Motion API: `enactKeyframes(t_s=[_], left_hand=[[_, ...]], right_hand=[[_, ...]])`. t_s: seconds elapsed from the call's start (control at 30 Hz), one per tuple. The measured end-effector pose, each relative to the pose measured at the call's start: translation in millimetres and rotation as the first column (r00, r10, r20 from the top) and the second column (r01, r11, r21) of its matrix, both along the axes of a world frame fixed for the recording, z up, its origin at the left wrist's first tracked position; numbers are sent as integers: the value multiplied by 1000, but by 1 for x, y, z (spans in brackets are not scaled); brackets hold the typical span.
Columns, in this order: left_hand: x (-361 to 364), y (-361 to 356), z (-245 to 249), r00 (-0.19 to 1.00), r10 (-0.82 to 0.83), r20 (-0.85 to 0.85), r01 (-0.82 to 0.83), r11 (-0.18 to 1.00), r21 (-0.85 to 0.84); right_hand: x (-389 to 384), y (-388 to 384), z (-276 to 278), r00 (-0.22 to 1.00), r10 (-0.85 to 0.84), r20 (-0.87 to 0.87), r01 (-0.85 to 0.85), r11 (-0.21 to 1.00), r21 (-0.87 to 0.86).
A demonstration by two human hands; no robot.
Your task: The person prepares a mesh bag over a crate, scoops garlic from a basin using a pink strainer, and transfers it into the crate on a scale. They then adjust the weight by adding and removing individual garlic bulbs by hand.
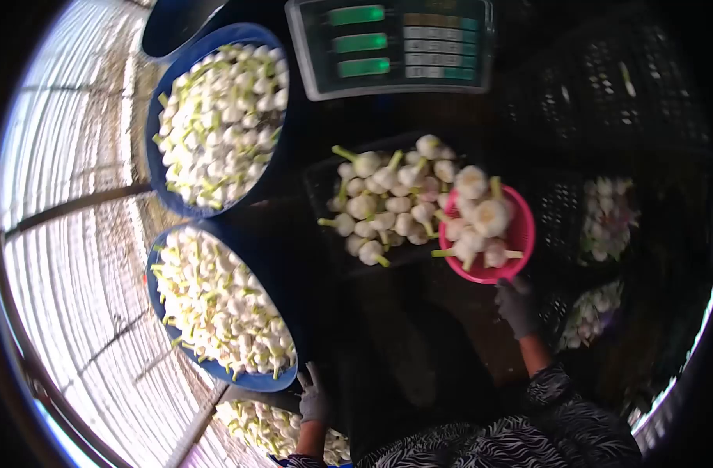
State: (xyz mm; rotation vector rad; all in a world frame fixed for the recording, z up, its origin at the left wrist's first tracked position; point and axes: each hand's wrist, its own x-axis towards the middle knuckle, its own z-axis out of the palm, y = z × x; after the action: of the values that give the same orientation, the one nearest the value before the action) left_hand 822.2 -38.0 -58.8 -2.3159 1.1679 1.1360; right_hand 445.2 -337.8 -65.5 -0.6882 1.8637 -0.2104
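My right hand, in a grey glove, grips the near rim of a pink basket holding several garlic bulbs. The basket is tilted beside a dark crate heaped with garlic bulbs. My left hand, also gloved, is at the lower left near the edge of a blue tub full of garlic. Its fingers are apart and nothing shows in them.
Another blue tub of garlic stands at the upper left, with more garlic at the bottom left. A scale display with green lit screens is at the top. Dark crates and garlic piles are at right.
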Motion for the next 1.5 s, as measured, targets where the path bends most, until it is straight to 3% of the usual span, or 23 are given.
enactKeyframes(t_s=[0.07, 0.13, 0.2, 0.23, 0.27, 0.33, 0.37, 0.4, 0.43, 0.5, 0.67, 0.87, 0.97, 1.07, 1.1, 1.17, 1.23, 1.3, 1.5], left_hand=[[-6, -12, 8, 991, 115, -63, -91, 949, 302], [-8, 14, -57, 942, 247, -227, -264, 964, -44], [-25, -35, -97, 717, 628, -302, -684, 719, -128], [-28, -32, -149, 639, 652, -408, -755, 634, -169], [-34, -30, -204, 635, 653, -413, -764, 611, -207], [-54, -13, -353, 740, 586, -330, -673, 644, -366], [-65, 16, -453, 839, 493, -232, -533, 655, -536], [-69, -20, -429, 772, 585, -248, -632, 670, -390], [-66, -52, -406, 729, 639, -244, -684, 678, -270], [-71, -81, -418, 715, 666, -211, -698, 692, -182], [-71, -117, -454, 714, 683, -157, -700, 703, -127], [-71, -129, -488, 710, 697, -102, -704, 702, -106], [-66, -140, -501, 725, 683, -86, -689, 718, -101], [-64, -145, -508, 738, 671, -79, -675, 731, -103], [-62, -147, -510, 743, 666, -73, -669, 736, -102], [-58, -151, -512, 754, 654, -66, -657, 747, -104], [-54, -154, -512, 757, 650, -68, -653, 750, -108], [-46, -153, -512, 761, 645, -64, -648, 754, -111], [-33, -138, -492, 771, 634, -62, -636, 764, -104]], right_hand=[[-11, -4, -9, 999, 23, -38, -23, 1000, -20], [-23, -6, -20, 996, 37, -84, -38, 999, -14], [-21, -15, -18, 975, 125, -183, -129, 992, -11], [-22, -21, -19, 984, 93, -153, -92, 996, 11], [-28, -24, -28, 958, 178, -225, -183, 983, -1], [-52, -24, -49, 900, 286, -330, -318, 947, -48], [-60, -24, -57, 875, 317, -366, -370, 925, -82], [-54, -34, -52, 935, 181, -305, -181, 983, 28], [-60, -35, -54, 920, 207, -332, -215, 977, 14], [-83, -37, -56, 882, 272, -385, -309, 951, -35], [-148, -31, -54, 765, 376, -523, -477, 876, -67], [-232, -33, -39, 577, 505, -642, -639, 768, 30], [-202, -43, -20, 478, 568, -670, -684, 719, 121], [-107, -54, -17, 578, 562, -591, -629, 769, 116], [-72, -60, -19, 749, 444, -492, -473, 878, 73], [-76, -53, -34, 709, 476, -520, -595, 800, -77], [-70, -54, -33, 710, 470, -524, -604, 789, -111], [-51, -59, -27, 764, 431, -480, -502, 864, -23], [3, -72, -9, 828, 421, -370, -436, 899, 47]])
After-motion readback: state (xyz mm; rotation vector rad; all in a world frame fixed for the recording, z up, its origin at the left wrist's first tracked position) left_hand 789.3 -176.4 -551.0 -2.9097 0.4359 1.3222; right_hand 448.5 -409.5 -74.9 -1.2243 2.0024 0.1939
